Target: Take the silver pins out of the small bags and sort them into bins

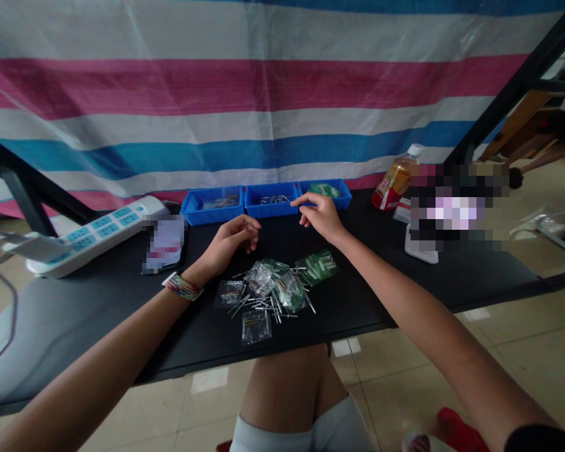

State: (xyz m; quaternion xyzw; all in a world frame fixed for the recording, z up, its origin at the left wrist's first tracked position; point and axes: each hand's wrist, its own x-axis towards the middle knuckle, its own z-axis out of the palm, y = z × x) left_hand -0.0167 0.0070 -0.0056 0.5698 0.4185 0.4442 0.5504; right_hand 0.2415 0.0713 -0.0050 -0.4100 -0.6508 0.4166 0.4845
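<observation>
My left hand point(230, 241) rests on the black table point(98, 307) with its fingers curled loosely; whether it holds anything is hidden. My right hand point(320, 213) hovers just in front of the blue trays, fingers spread, index finger stretched toward the middle blue tray point(272, 199) of small metal pins. The right blue tray point(327, 190) holds green pieces and the left blue tray point(211, 204) holds small parts. Below both hands lies a heap of small clear plastic bags point(268, 292) with loose metal pins and a bundle of green pieces point(316, 266).
A white power strip point(91, 235) lies at the left. A blurred item point(164, 243) sits beside it. A bottle of amber liquid point(398, 179) and a blurred object stand at the right. A striped tarp point(263, 88) hangs behind. My knee shows below the table's front edge.
</observation>
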